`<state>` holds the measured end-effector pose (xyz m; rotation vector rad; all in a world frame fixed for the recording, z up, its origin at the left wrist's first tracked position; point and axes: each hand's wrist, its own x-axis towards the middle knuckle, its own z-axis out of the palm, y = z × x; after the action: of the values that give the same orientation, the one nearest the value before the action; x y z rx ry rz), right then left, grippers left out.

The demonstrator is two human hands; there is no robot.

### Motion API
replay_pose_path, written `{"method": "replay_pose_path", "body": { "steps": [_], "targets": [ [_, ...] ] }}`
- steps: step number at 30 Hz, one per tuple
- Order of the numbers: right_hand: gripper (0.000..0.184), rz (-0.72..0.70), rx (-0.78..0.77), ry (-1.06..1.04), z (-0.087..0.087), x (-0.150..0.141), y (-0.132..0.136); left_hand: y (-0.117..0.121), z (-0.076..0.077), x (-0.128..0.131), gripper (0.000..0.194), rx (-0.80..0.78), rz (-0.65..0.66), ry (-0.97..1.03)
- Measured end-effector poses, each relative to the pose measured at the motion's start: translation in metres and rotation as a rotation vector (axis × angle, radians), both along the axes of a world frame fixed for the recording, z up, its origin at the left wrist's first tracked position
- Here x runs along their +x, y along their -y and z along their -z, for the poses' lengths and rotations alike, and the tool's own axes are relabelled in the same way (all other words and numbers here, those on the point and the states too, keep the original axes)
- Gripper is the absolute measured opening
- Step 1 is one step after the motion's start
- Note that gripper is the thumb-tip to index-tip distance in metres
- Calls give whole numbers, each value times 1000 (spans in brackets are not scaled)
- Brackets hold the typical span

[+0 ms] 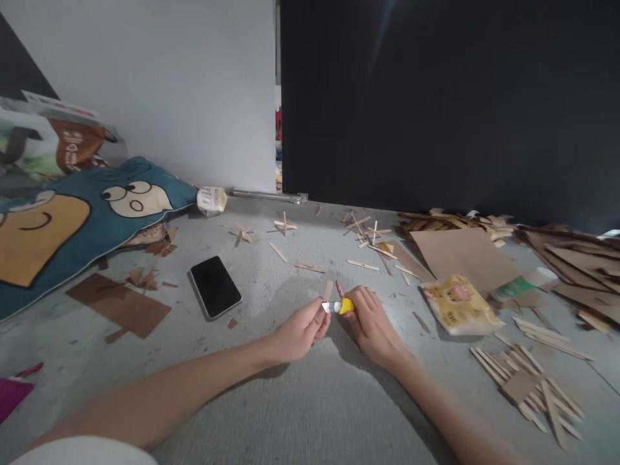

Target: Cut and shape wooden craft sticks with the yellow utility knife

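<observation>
In the middle of the head view my left hand (pixel 301 328) pinches a short wooden craft stick (pixel 328 290), whose upper end sticks up past the fingertips. My right hand (pixel 372 321) is wrapped round a yellow utility knife (pixel 345 306). The knife's bright blade points left and meets the stick at my left fingertips. A thin reddish piece (pixel 340 289) shows just beyond the right hand; I cannot make out what it is. Just past the hands lie loose craft sticks (pixel 310 268) and small crossed-stick pieces (pixel 285 224).
A phone (pixel 216 287) and brown cardboard (pixel 119 305) lie left, before a blue cartoon pillow (pixel 121 200). To the right are a yellow tissue pack (pixel 460 303), a green-and-white bottle (pixel 523 284), a pile of craft sticks (pixel 533 387) and cardboard sheets (pixel 450 252). Panels stand behind.
</observation>
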<state>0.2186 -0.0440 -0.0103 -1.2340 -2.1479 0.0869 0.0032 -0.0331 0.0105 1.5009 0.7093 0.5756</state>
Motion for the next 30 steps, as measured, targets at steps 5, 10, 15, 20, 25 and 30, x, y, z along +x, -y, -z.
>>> {"method": "replay_pose_path", "body": {
  "steps": [5,10,15,20,25,30],
  "targets": [
    [18,35,23,21,3,0,0,0,-2,2,55,-35,-21,40],
    [14,80,70,40,5,-1,2,-1,0,3,57,-74,-59,73],
    [11,116,102,46,7,1,1,-1,1,2,56,-30,-70,50],
    [11,220,103,-53,6,4,-3,0,2,0,53,34,-30,8],
    [15,73,23,-75,-3,0,3,-1,4,1,52,70,-53,-18],
    [20,-61,-7,-169,-8,-6,9,-2,3,1,48,132,-35,-121]
  ]
}}
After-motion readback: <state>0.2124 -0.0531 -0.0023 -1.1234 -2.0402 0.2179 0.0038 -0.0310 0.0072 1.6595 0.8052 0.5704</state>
